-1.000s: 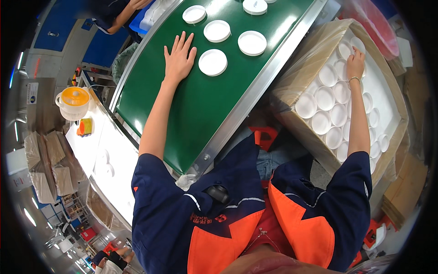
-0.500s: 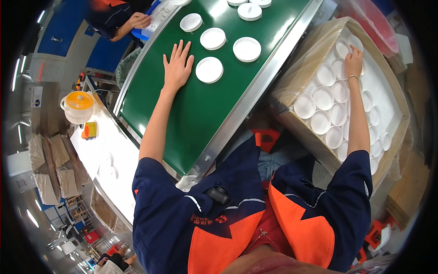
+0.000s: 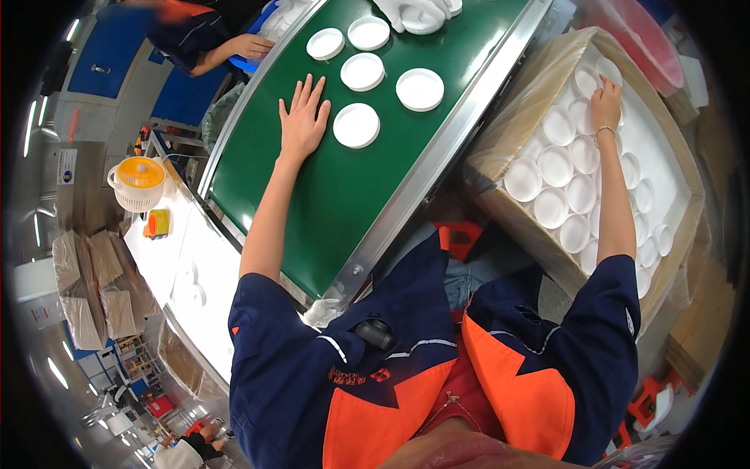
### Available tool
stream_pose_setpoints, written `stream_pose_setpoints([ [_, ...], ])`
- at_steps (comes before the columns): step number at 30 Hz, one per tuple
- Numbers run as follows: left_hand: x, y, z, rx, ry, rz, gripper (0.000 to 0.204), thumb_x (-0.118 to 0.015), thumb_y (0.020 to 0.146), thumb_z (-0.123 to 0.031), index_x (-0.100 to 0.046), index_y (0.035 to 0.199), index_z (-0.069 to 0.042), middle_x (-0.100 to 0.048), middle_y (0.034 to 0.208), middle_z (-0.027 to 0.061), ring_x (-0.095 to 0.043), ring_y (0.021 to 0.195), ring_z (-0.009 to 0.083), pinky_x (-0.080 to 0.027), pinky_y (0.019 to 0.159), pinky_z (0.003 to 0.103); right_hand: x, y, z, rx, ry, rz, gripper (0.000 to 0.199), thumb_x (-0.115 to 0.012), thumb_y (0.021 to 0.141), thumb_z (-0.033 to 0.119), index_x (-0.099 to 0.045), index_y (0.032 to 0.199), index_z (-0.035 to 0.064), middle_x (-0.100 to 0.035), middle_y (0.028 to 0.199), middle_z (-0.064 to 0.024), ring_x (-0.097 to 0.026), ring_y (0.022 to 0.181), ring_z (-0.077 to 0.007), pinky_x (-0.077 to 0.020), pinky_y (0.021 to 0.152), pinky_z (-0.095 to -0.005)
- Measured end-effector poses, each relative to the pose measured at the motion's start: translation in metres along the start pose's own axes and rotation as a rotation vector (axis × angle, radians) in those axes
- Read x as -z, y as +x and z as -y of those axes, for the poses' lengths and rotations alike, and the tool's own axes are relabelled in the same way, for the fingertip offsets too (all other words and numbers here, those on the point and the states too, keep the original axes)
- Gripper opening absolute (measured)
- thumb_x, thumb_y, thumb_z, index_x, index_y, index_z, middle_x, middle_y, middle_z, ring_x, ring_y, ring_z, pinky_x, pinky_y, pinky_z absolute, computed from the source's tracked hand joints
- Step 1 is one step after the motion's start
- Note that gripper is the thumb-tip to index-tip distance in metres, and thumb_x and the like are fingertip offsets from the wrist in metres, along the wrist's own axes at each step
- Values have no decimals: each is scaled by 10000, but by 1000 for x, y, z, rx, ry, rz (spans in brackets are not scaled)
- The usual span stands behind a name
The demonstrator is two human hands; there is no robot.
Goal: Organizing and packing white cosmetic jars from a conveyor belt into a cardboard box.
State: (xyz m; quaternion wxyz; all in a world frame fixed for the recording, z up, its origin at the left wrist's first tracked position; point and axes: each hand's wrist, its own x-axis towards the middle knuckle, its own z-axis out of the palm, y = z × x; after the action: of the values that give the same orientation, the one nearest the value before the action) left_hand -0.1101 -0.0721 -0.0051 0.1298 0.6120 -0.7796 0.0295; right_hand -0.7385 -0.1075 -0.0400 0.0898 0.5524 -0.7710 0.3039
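Observation:
My left hand lies flat on the green belt, fingers spread, holding nothing. Just right of it are shallow white round lids, one close to the fingertips and another farther right. In a carton at the right, my right hand reaches to the far corner. Its fingers are bent together at the rim of a white lid; the exact grip is partly hidden. Rows of similar lids lean and overlap inside the carton.
A co-worker's white-gloved hand is over a lid at the belt's far end. Another person's hand is at a blue bin. A metal rail separates belt and carton. At left, a white table bears a yellow-lidded basket.
A gloved hand has come in at the far end of the belt, and another lid now lies there. The other person's hand has moved to the blue bin. My hands have barely moved.

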Motion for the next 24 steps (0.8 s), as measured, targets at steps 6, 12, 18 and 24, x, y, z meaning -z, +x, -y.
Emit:
stream_pose_setpoints([
  [6, 10, 9, 5, 47, -49, 73, 568, -416, 981, -446, -316, 1500, -236, -245, 1579, 73, -194, 1465, 265, -98, 1127, 629, 0, 0, -2, -5, -16, 3, 380, -444, 889, 127, -579, 1243, 147, -506, 1271, -113, -611, 1013, -315, -496, 854, -430],
  [12, -7, 26, 20, 80, -9, 25, 667, -403, 957, -526, -280, 1512, -178, -219, 1587, 75, -179, 1468, 263, -83, 1137, 623, 3, -3, 0, -6, -2, 9, 377, -436, 892, 126, -575, 1242, 141, -510, 1269, -106, -610, 1013, -307, -497, 849, -429],
  [18, -8, 24, 21, 68, 12, 6, 657, -401, 959, -526, -288, 1510, -186, -225, 1585, 71, -179, 1468, 262, -87, 1139, 617, 3, -3, 1, -4, -14, 1, 368, -440, 894, 132, -578, 1235, 141, -512, 1267, -102, -618, 990, -306, -505, 826, -428],
  [24, -5, 18, 21, 74, 22, 9, 637, -386, 971, -522, -277, 1516, -209, -219, 1588, 56, -171, 1471, 248, -81, 1144, 604, -1, -3, -3, 24, -27, -16, 369, -435, 893, 134, -577, 1234, 142, -516, 1261, -108, -623, 975, -318, -509, 815, -433],
])
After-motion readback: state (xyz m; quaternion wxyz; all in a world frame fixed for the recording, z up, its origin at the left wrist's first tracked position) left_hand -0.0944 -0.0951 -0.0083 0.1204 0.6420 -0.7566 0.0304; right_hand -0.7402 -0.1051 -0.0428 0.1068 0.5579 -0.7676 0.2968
